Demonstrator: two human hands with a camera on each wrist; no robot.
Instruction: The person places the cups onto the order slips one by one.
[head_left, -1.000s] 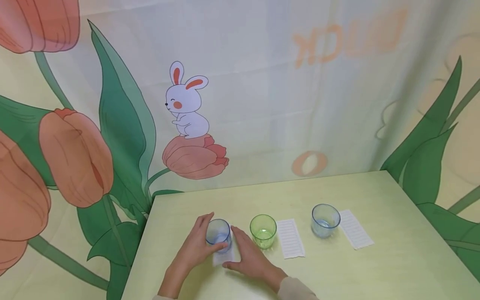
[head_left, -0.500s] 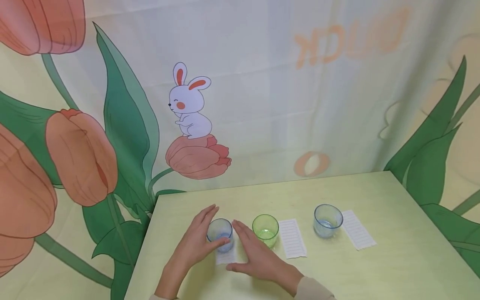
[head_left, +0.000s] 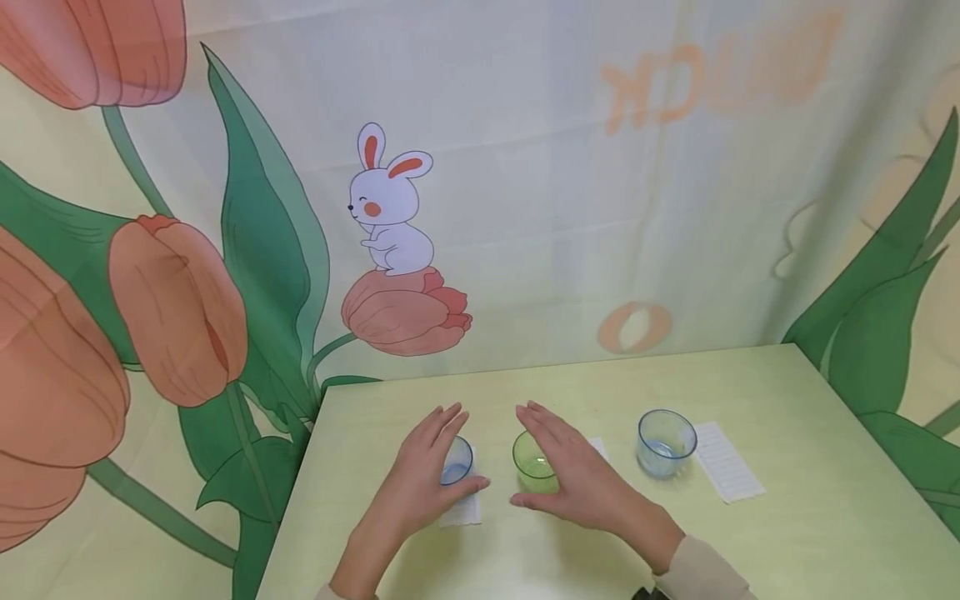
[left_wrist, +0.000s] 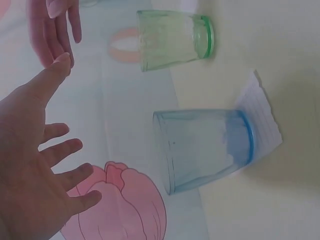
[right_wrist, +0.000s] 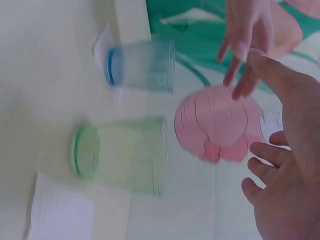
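My left hand (head_left: pixel 423 475) hovers over the left blue glass (head_left: pixel 458 467), its fingers extended and thumb spread. In the left wrist view that hand stays apart from the blue glass (left_wrist: pixel 200 150), which stands upright on a strip of lined paper (left_wrist: pixel 262 117). My right hand (head_left: pixel 581 479) is held above the green glass (head_left: pixel 528 467), partly covering it, with fingers extended. The right wrist view shows a gap between this hand (right_wrist: pixel 295 170) and the green glass (right_wrist: pixel 130 155). Neither hand holds anything.
Another blue glass (head_left: pixel 666 450) stands farther right, beside a strip of lined paper (head_left: pixel 727 463). A middle paper strip (right_wrist: pixel 60 212) lies by the green glass, mostly behind my right hand in the head view. A printed curtain (head_left: pixel 525 208) hangs behind the table (head_left: pixel 810 517).
Both hands have lifted off the left blue glass. The right hand has moved right, over the green glass. The glasses stay in place while the head view shifts slightly.
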